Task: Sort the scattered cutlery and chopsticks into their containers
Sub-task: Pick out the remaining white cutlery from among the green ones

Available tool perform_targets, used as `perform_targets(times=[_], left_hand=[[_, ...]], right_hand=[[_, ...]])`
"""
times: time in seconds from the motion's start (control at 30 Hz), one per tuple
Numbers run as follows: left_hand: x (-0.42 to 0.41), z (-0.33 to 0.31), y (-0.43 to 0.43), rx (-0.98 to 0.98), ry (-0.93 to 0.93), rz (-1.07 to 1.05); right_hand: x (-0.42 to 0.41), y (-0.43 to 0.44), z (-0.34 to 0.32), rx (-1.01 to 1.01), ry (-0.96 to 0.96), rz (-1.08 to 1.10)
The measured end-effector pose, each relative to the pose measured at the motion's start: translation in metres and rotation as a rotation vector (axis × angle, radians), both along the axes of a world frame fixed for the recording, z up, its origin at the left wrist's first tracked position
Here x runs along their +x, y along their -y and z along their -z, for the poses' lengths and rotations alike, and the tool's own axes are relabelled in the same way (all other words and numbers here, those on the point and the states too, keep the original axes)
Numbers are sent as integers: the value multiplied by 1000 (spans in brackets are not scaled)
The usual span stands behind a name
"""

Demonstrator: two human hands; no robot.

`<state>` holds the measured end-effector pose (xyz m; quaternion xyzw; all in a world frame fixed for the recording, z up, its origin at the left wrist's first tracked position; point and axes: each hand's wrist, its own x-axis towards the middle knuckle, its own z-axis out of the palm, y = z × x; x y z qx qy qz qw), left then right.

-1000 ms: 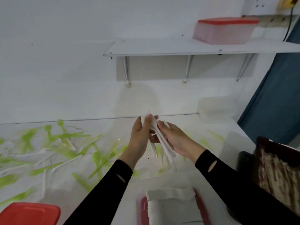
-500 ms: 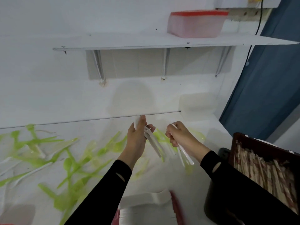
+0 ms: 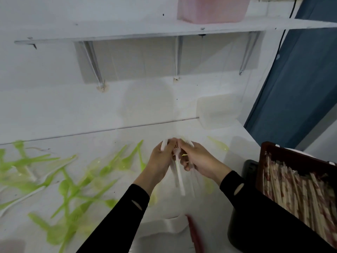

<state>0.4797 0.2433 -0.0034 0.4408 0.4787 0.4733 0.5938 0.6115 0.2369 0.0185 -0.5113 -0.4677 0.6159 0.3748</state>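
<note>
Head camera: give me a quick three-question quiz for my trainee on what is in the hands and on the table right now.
1. True or false: the left hand and the right hand meet around one bunch of white cutlery.
2. Pick one: most of the green cutlery lies A) left of the hands, B) right of the hands, C) in the hands.
3. Fill in: the dark crate at the right edge holds wrapped ____.

Key: 1 true; 2 A; 3 chopsticks.
</note>
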Motion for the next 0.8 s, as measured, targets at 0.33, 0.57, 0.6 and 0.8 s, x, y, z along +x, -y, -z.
perform_targets(times=[0.33,0.57,0.6,0.8], left_hand=[[-8,0,-4,-60,348,-232],[-12,5,-6,-102,261,-225],[-12,5,-6,-113,263,-235],[-11,9,-4,-132,236,-147]], right_hand=[[8,-8,7,-103,118,154],[8,-8,7,-152,-85,158],[9,-8,7,-102,-79,164],[10,-9,7,-219,43,67]])
